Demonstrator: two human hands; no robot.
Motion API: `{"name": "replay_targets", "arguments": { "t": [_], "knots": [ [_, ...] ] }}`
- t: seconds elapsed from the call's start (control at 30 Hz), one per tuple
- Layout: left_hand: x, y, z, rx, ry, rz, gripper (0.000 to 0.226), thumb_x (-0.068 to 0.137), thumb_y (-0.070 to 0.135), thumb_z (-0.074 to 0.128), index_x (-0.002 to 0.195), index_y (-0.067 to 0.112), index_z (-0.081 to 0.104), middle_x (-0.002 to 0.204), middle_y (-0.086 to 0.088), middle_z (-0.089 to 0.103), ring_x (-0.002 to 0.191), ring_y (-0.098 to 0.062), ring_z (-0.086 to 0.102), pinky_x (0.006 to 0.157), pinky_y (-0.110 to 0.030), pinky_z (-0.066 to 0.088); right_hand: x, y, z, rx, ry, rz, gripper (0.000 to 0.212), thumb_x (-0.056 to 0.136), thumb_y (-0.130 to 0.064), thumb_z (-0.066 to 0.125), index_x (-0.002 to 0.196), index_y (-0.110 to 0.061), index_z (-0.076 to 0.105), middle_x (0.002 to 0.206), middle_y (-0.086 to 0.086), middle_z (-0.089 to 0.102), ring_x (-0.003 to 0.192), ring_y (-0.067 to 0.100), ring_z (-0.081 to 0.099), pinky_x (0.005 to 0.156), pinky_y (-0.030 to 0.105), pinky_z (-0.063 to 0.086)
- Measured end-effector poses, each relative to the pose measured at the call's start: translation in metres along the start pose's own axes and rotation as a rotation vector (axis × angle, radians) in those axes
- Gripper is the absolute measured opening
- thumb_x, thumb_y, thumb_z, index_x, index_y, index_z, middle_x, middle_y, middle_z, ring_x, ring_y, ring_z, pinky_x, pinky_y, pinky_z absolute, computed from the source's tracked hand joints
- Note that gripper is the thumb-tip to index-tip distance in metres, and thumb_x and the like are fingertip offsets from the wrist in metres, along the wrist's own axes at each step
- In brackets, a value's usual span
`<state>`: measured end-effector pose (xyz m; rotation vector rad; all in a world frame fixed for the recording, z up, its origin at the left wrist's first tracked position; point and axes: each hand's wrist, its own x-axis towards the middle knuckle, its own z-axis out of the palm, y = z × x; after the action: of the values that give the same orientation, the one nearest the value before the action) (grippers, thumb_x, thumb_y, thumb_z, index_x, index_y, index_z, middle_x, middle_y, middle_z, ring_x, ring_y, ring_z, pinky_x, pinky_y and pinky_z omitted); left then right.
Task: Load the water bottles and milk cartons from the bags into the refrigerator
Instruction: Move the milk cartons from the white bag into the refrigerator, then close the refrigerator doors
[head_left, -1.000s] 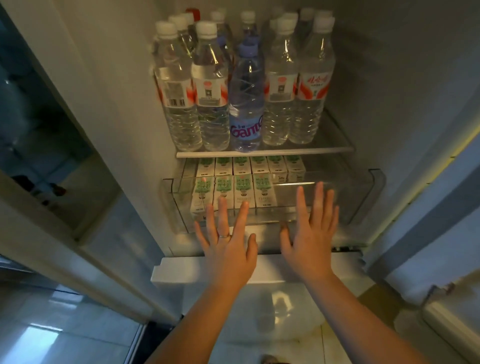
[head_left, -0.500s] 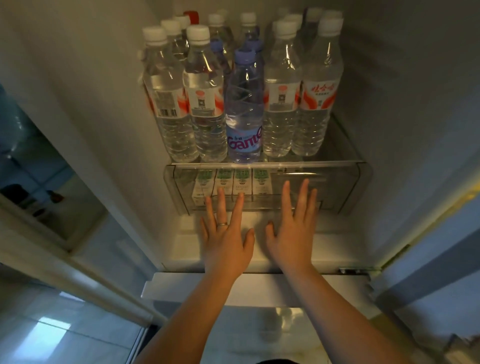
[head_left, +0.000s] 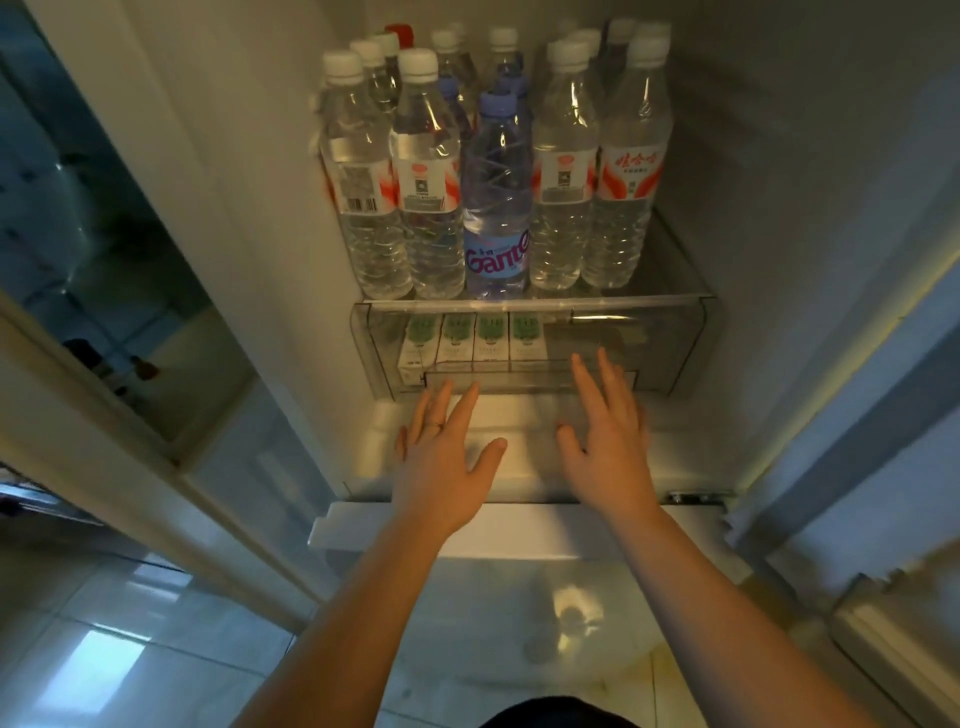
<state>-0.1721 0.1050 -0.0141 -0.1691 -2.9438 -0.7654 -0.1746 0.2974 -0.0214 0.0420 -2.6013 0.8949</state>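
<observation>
A glass refrigerator shelf (head_left: 675, 260) carries upright water bottles (head_left: 561, 171) in rows; beneath it, a clear drawer (head_left: 649, 343) holds green-and-white milk cartons (head_left: 491, 343) side by side.

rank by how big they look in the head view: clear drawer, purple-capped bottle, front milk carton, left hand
1. clear drawer
2. purple-capped bottle and left hand: look about alike; the hand is nearer the camera, so unsure
3. front milk carton, partly hidden behind the drawer front

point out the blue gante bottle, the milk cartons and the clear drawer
blue Gante bottle (head_left: 497, 254): head view, on its label.
milk cartons (head_left: 474, 340): head view, front of the row.
clear drawer (head_left: 670, 343): head view, its front wall.
</observation>
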Motion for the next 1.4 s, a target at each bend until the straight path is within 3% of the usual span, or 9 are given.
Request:
{"name": "replay_targets", "arguments": {
  "t": [0.23,0.5,0.73,0.97,1.2,1.4],
  "knots": [
    [-0.086,-0.019,-0.006,-0.131,0.082,0.112,0.062,0.089,0.064,0.036,0.145,0.039,0.037,0.160,0.012,0.023,0.150,-0.015,0.009,0.119,-0.043,0.016,-0.084,0.000,-0.038,-0.089,-0.054,-0.070,0.056,0.092,-0.042,0.040,0.146,-0.028,0.039,0.152,-0.002,0.038,0.140,0.022,0.033,0.110,0.047,0.030],
    [-0.183,-0.033,0.014,-0.104,0.008,0.221,0.054,0.092,0.057,0.043,0.141,0.033,0.046,0.155,0.008,0.033,0.148,-0.017,0.018,0.116,-0.044,0.024,-0.200,-0.012,-0.056,-0.088,-0.112,-0.030,0.053,0.093,-0.032,0.051,0.145,-0.025,0.043,0.148,-0.001,0.043,0.135,0.020,0.039,0.108,0.041,0.034],
    [-0.266,-0.014,0.025,-0.068,-0.095,0.234,0.052,0.093,0.057,0.041,0.138,0.032,0.048,0.152,0.011,0.035,0.147,-0.016,0.019,0.114,-0.049,0.029,-0.289,-0.015,-0.081,-0.064,-0.116,0.010,0.051,0.092,-0.036,0.047,0.142,-0.024,0.046,0.146,-0.003,0.044,0.133,0.020,0.042,0.105,0.038,0.036],
    [-0.361,0.040,0.052,0.004,-0.052,0.230,0.051,0.093,0.057,0.041,0.136,0.031,0.050,0.150,0.009,0.039,0.146,-0.016,0.021,0.114,-0.038,0.020,-0.371,0.017,-0.137,-0.084,-0.163,-0.084,0.051,0.092,-0.030,0.053,0.142,-0.022,0.046,0.147,-0.004,0.043,0.135,0.020,0.041,0.102,0.043,0.041],
    [-0.467,0.135,0.104,0.002,0.074,0.135,0.048,0.092,0.053,0.047,0.131,0.027,0.056,0.145,0.004,0.047,0.142,-0.023,0.032,0.111,-0.045,0.027,-0.463,0.079,-0.231,-0.146,-0.261,-0.224,0.053,0.092,-0.031,0.052,0.144,-0.023,0.045,0.149,-0.004,0.040,0.140,0.020,0.036,0.109,0.042,0.035],
    [-0.543,0.216,0.124,-0.007,0.036,0.207,0.044,0.093,0.053,0.048,0.130,0.031,0.056,0.144,0.006,0.047,0.141,-0.019,0.031,0.112,-0.045,0.029,-0.532,0.113,-0.317,-0.096,-0.212,-0.191,0.055,0.092,-0.032,0.052,0.145,-0.025,0.042,0.150,-0.008,0.039,0.141,0.015,0.033,0.111,0.037,0.031]
  ]
}}
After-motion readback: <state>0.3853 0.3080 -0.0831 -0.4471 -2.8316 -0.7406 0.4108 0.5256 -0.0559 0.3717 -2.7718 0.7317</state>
